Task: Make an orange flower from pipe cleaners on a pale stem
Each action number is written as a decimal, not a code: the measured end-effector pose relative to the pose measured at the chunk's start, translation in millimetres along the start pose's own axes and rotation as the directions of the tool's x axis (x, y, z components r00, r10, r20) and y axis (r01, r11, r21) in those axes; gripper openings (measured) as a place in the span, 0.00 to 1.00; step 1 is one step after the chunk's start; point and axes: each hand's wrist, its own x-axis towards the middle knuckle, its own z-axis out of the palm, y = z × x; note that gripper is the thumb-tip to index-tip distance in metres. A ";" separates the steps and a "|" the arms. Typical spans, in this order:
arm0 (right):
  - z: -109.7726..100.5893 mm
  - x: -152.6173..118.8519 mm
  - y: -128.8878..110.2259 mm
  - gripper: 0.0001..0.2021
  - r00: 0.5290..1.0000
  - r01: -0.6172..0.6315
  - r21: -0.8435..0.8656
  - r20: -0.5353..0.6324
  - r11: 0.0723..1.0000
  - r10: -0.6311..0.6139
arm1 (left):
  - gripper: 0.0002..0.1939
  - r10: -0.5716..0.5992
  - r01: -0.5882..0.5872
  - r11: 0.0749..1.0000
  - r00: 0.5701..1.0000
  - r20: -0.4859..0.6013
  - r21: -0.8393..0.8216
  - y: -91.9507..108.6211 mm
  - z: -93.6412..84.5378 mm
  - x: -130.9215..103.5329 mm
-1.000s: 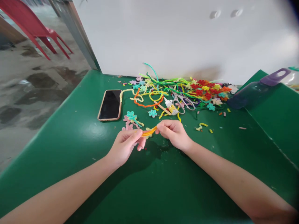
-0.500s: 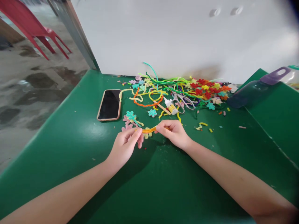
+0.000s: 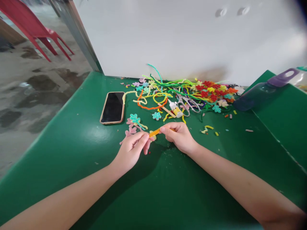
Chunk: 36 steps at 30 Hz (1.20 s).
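The left end of the orange strands (image 3: 154,132) was hidden by the left hand (image 3: 131,149), a pale yellow flower (image 3: 154,137) partly covered too! Above the bench (image 3: 168,198), the strands were pinched by both that hand and the right hand (image 3: 178,136)!

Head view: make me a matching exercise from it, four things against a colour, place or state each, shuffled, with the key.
Things:
1. Phone
2. Orange strands
3. Small bottle
4. Chair

Descriptions:
A. White and yellow
B. Red, standing on the floor
C. Pinched between left hand and right hand
D. Lying flat, dark face up

Pairs: 1-D, 2-C, 3-A, 4-B
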 end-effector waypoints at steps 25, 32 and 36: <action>-9.6 -3.3 -23.7 0.11 0.964 0.258 -0.554 0.099 0.791 -0.246 | 0.15 0.155 -0.155 0.986 0.988 0.005 0.053 -1.8 0.5 -7.2; -13.3 -0.8 -17.9 0.12 0.932 0.354 -0.680 0.195 0.642 -0.307 | 0.16 0.108 -0.113 0.992 0.989 0.101 0.050 0.9 1.9 -6.6; -14.3 0.8 -15.9 0.12 0.946 0.320 -0.656 0.180 0.684 -0.271 | 0.17 0.119 -0.128 0.991 0.981 0.154 0.049 5.1 1.7 -7.2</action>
